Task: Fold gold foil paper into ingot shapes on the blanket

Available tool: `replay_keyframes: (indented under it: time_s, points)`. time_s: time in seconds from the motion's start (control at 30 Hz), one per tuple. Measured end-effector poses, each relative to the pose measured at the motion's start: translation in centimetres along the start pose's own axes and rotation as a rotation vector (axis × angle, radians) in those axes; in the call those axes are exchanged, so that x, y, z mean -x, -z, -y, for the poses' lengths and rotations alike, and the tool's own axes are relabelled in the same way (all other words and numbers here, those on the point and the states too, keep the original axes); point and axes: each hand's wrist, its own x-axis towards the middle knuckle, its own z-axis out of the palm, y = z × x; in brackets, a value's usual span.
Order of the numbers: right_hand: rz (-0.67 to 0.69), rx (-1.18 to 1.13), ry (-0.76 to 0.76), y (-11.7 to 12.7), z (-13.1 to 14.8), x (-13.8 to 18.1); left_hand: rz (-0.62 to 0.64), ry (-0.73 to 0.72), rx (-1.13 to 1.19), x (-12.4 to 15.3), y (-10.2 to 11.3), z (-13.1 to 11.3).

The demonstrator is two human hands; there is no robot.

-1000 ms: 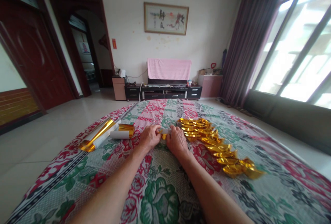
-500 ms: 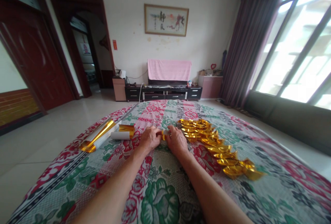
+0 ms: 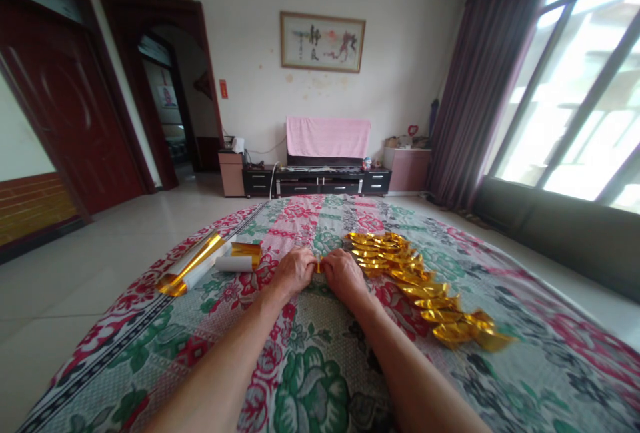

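Observation:
At the middle of the table, my left hand [image 3: 297, 269] and my right hand [image 3: 345, 273] are close together, fingers bent inward. Between their fingertips shows a small piece of gold foil paper [image 3: 319, 266], gripped from both sides; most of it is hidden by the fingers. Right of my right hand lies a long row of folded gold foil ingots [image 3: 415, 279], overlapping and running toward the near right. Left of my left hand rest curled sheets of gold foil paper with white backs [image 3: 234, 263]. Beyond them is a larger rolled gold and white sheet [image 3: 193, 265].
A flowered cloth [image 3: 310, 379] covers the round table. Across the tiled floor stands a low black cabinet [image 3: 320, 183] with a pink cloth [image 3: 327, 137] over what stands on it. A dark curtain [image 3: 475, 86] and window are on the right, red doors [image 3: 65, 106] on the left.
My hands have drawn slightly closer together around the foil piece, and my right fingers have curled in more. The ingots and loose sheets stay in place; the view has shifted a little.

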Motion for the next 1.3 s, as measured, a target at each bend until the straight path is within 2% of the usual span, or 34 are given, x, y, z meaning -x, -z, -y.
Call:
replay_keyframes:
  time_s: [0.17, 0.3, 0.47, 0.97, 1.3]
  points:
    - [0.051, -0.03, 0.118, 0.0, -0.7, -0.2, 0.11, -0.115, 0.04, 0.0, 1.1, 0.3]
    - [0.095, -0.038, 0.168, 0.4, -1.0, -0.3, 0.118, -0.103, 0.043, 0.1, 1.4, 0.3]
    - [0.098, -0.033, 0.147, 0.6, -0.9, -0.3, 0.102, -0.102, 0.005, 0.2, 1.0, 0.3]
    - [0.027, 0.012, -0.007, 0.3, -0.4, -0.2, -0.026, 0.087, 0.004, -0.2, 0.7, -0.4]
    - [-0.052, -0.1, -0.073, 0.0, -0.4, -0.3, -0.053, 0.145, 0.046, -0.3, 0.3, -0.2]
